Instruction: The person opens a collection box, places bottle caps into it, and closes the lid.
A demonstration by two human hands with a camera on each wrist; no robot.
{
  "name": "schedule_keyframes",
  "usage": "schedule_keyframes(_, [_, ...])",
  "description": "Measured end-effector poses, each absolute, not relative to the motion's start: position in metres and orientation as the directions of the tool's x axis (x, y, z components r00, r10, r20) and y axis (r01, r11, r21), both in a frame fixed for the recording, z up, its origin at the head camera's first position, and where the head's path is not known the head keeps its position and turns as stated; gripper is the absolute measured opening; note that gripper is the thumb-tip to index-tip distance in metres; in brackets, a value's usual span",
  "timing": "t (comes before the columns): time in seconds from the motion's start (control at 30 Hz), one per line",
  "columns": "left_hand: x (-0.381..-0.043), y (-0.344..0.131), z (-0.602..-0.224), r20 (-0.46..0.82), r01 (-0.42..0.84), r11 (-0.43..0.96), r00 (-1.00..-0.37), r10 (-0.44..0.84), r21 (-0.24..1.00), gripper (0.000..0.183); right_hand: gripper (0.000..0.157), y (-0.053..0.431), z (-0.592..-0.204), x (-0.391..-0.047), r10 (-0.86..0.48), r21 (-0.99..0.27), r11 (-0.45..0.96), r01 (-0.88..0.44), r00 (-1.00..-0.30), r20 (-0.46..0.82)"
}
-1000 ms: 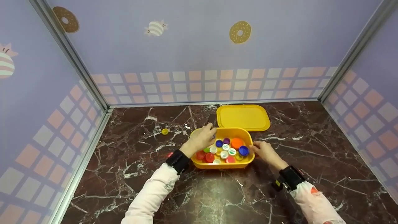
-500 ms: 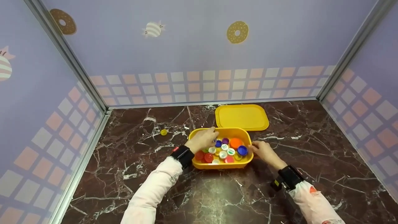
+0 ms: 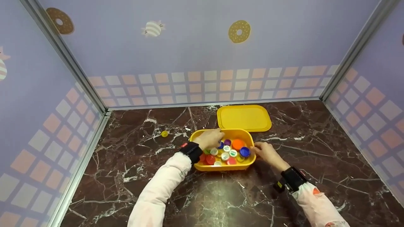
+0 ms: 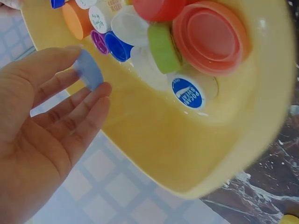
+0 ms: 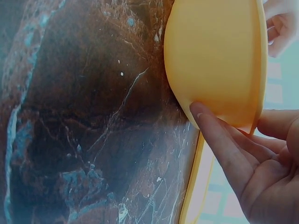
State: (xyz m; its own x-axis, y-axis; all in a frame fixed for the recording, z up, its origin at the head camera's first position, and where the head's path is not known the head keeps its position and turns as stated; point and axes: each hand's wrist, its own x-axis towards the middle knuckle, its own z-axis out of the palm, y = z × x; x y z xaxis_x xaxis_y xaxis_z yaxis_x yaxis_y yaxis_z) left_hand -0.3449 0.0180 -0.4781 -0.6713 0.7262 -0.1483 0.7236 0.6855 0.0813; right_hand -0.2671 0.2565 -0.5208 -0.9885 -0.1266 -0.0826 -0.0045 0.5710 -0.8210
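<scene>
A yellow plastic box (image 3: pixel 222 168) stands on the marble-patterned table, filled with several bottle caps in red, white, blue, green, purple and orange. Over its left part, inside the rim, is my left hand (image 3: pixel 209 140). Between thumb and fingers this hand pinches a light blue bottle cap (image 4: pixel 89 70), best seen in the left wrist view. At the box's right end, my right hand (image 3: pixel 269 154) grips the wall, fingers outside and thumb at the rim, as the right wrist view shows. A large orange cap (image 3: pixel 238 144) and a dark blue cap (image 3: pixel 245 152) lie near that end.
A flat yellow lid (image 3: pixel 244 118) lies behind the box, close to the back wall. One small yellow cap (image 3: pixel 164 134) sits on the table to the left of the box. Patterned panels (image 3: pixel 202 47) enclose the table at the back and sides.
My left hand has shifted right and slightly lower over the caps, holding the blue cap. My right hand stays at the box's right end. The whole head view has drifted slightly.
</scene>
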Motion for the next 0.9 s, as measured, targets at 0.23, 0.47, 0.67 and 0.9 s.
schedule_keyframes(0.23, [-0.343,0.019,-0.479,-0.185,0.708,0.702,-0.682,0.708,0.077,0.033,0.021,0.256,-0.521,-0.267,-0.137,-0.823,0.567,-0.025,-0.988,-0.065])
schedule_keyframes(0.47, [-0.343,0.014,-0.475,-0.160,0.709,0.703,-0.689,0.707,0.051,0.037,0.024,0.256,-0.522,-0.268,-0.130,-0.788,0.615,-0.037,-0.990,-0.055])
schedule_keyframes(0.67, [-0.346,0.007,-0.472,-0.106,0.700,0.708,-0.700,0.706,0.092,0.035,0.022,0.256,-0.522,-0.269,-0.133,-0.787,0.615,-0.047,-0.990,-0.045])
schedule_keyframes(0.9, [-0.354,-0.006,-0.467,0.053,0.702,0.707,-0.712,0.701,0.084,0.021,0.022,0.256,-0.519,-0.267,-0.144,-0.779,0.623,-0.071,-0.989,-0.025])
